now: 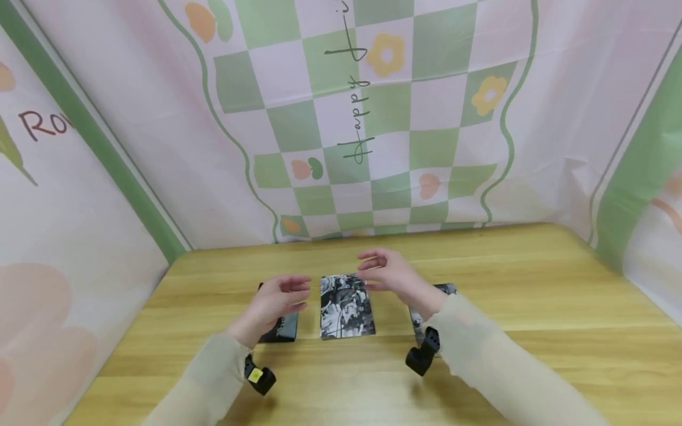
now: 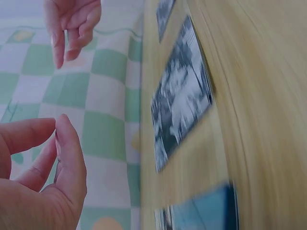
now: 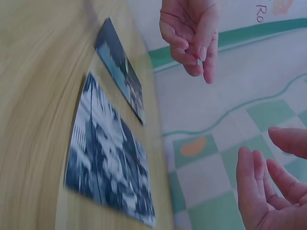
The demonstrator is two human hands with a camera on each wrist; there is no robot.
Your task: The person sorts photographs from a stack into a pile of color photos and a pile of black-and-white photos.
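Note:
Both hands are raised above a wooden table, fingers loosely bent, with nothing visible in either. My left hand (image 1: pixel 277 302) is over a dark printed booklet (image 1: pixel 286 328) on the left, partly covering it in the head view. In the left wrist view its thumb and a finger (image 2: pixel 72 158) appear to meet at the tips. My right hand (image 1: pixel 391 273) hovers by the upper right corner of a black-and-white printed booklet (image 1: pixel 346 307) in the middle; thumb and fingers stand apart in the right wrist view. A third printed booklet (image 1: pixel 418 322) lies mostly hidden beneath the right forearm.
The wooden table (image 1: pixel 506 272) reaches back to a hanging cloth (image 1: pixel 389 106) with green checks and flowers. More patterned cloth (image 1: pixel 69 236) hangs at the left side. A small black camera (image 1: pixel 423 352) is strapped to the right wrist, another (image 1: pixel 260 376) to the left.

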